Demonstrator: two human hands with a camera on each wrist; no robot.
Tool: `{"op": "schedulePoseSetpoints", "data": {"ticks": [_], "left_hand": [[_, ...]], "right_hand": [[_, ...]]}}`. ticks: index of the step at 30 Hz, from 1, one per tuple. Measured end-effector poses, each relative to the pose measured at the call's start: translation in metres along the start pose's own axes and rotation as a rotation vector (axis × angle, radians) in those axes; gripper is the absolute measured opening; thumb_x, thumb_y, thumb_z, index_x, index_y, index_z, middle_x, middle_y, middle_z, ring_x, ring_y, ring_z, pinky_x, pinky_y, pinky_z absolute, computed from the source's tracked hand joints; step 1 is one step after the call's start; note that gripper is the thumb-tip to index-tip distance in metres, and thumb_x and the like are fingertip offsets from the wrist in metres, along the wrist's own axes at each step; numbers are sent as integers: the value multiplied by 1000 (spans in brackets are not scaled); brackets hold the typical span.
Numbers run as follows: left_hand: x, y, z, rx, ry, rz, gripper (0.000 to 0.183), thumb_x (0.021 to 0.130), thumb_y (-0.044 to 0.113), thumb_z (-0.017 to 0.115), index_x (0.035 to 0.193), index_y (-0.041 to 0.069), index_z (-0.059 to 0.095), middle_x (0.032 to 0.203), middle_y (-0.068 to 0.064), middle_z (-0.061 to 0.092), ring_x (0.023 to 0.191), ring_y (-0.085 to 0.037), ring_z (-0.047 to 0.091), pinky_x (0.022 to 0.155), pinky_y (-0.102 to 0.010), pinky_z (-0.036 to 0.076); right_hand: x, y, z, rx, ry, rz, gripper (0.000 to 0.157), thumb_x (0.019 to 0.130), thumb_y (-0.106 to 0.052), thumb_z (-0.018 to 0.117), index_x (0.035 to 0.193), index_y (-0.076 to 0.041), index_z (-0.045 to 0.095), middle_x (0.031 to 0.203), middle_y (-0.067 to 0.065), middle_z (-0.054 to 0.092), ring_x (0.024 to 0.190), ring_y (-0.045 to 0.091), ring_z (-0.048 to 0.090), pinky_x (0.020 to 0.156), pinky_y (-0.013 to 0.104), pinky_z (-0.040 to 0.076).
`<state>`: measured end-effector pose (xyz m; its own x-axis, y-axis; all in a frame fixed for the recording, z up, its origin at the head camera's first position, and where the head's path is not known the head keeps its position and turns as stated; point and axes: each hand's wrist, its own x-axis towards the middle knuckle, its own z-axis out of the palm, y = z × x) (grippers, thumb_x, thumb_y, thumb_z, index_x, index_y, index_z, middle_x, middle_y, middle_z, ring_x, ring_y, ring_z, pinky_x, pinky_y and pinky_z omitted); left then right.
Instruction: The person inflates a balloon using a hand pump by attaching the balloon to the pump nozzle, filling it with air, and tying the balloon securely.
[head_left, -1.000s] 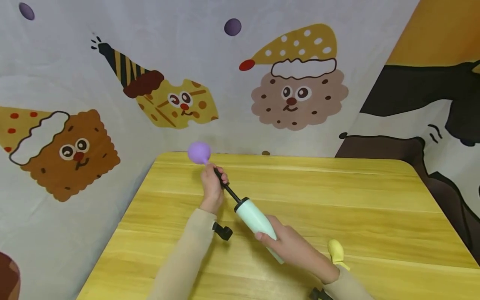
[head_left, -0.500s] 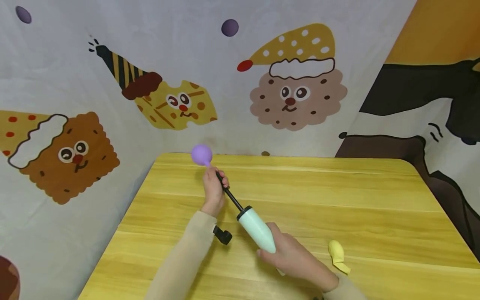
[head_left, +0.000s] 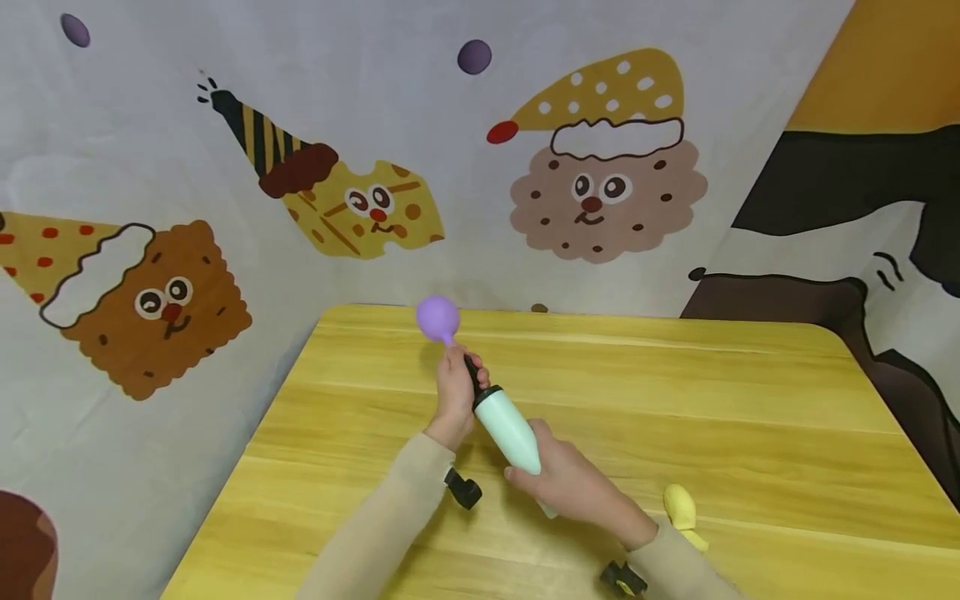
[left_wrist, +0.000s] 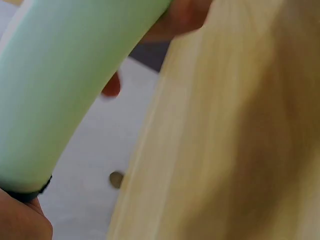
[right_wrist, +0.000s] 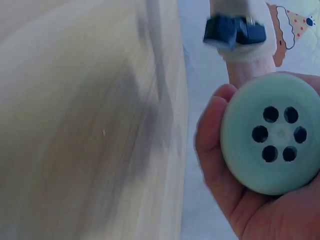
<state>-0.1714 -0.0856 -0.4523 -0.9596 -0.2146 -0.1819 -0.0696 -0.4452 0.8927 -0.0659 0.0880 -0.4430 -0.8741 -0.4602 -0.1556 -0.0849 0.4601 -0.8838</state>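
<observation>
Your left hand (head_left: 457,387) is curled round the black front part (head_left: 472,371) of the pale green pump (head_left: 510,429). The purple balloon (head_left: 438,318) sticks out just past that hand, round and small, with its neck going down into your fingers. You can't see how the neck sits on the pump, because your hand hides it. Your right hand (head_left: 573,475) is wrapped round the back of the pump, and the pump slants between your two hands. A soft yellow thing (head_left: 680,508), maybe a limp balloon, lies on the table (head_left: 750,400) just beside your right sleeve (head_left: 678,567).

The neck could slip off and the purple balloon could zoom away if your left hand goes loose. A crooked push from your right hand could tug it off too, or bend the thin part. Too much air could make it pop. If your right arm swings out, it could bump the yellow thing.

You can't read any words or brand on the pump. Its round back end (right_wrist: 280,133), inside your right hand, only has six holes. The cloth (head_left: 480,267) beyond your hands has funny cookie and cheese pictures, with no letters that you can see.
</observation>
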Motion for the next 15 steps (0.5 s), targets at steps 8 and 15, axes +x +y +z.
{"op": "schedulePoseSetpoints", "data": {"ticks": [8, 15], "left_hand": [[17, 19, -10, -61, -3, 56, 34, 112, 22, 32, 85, 9, 48, 68, 2, 53, 48, -6, 46, 44, -19, 40], [29, 27, -23, -125, 38, 111, 34, 113, 22, 31, 85, 10, 45, 69, 1, 51, 48, -6, 45, 43, -17, 37]], "right_hand": [[-26, -2, -3, -8, 14, 15, 76, 97, -35, 72, 151, 3, 36, 88, 7, 64, 61, 14, 60, 48, 32, 52], [-41, 2, -7, -14, -33, 1, 73, 97, -38, 72, 149, 2, 39, 97, 10, 65, 64, 13, 61, 49, 30, 53]]}}
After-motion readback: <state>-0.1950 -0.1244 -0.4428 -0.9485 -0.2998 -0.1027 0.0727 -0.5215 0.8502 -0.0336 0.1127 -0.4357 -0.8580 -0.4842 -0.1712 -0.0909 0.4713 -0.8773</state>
